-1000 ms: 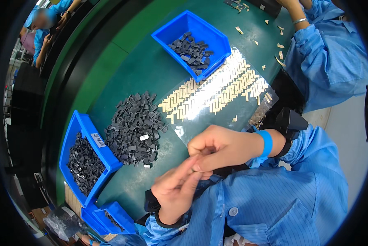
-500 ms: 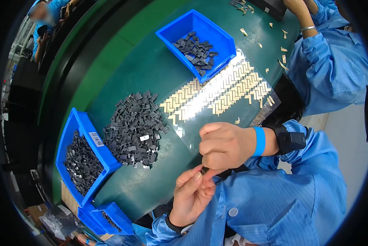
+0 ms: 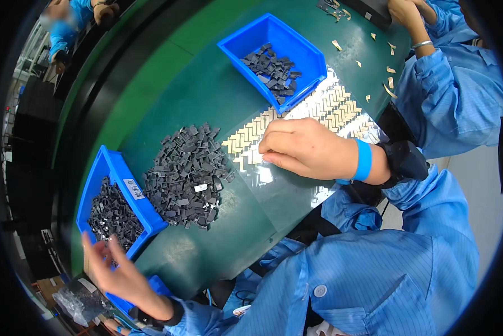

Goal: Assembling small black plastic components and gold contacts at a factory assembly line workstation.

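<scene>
My left hand (image 3: 122,277) reaches over the near edge of a blue bin (image 3: 153,221) that holds many small dark grey plastic parts (image 3: 114,213). Its fingers are spread and slightly blurred, with nothing seen between them. My right hand (image 3: 310,147) is bent down over a clear sheet (image 3: 285,196) covered in rows of small cream adhesive pieces (image 3: 243,137). Thumb and fingertips are pinched together at the lower left of those rows; whatever they grip is hidden. A large heap of loose dark grey parts (image 3: 184,173) lies between the bin and the sheet.
Beyond the sheet stands another blue bin (image 3: 313,61), partly filled with dark parts. A smaller blue bin (image 3: 159,285) sits below my left forearm. Curled cream scraps (image 3: 391,70) litter the green table (image 3: 195,263). A co-worker's arm (image 3: 417,33) is at upper right.
My hands were together over a small dark part near my chest. Now they are apart: the left has swung left to the bin, the right has moved up onto the sheet. The part is out of sight.
</scene>
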Demonstrator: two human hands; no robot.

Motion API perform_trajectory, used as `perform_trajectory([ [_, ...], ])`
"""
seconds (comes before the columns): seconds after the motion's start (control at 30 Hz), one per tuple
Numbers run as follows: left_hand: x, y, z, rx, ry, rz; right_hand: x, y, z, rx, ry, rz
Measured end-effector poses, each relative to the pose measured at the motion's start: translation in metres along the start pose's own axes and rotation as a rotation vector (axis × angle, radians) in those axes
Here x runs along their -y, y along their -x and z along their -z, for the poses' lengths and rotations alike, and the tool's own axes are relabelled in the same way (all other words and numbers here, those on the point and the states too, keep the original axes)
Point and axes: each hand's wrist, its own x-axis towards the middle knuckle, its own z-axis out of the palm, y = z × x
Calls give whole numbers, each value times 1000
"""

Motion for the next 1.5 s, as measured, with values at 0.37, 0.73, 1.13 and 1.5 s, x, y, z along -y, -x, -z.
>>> perform_trajectory([
  [0.37, -134, 35, -103, 618, 326, -640, -15, 7, -18, 129, -7, -122],
  [0.73, -131, 34, -123, 535, 371, -666, -19, 1, -23, 111, 73, -33],
  [1.13, -135, 28, -114, 606, 376, -625, -14, 0, -24, -5, 96, -102],
  [1.5, -129, 28, -66, 1258, 1428, 81, 29, 19, 10, -182, -59, 243],
])
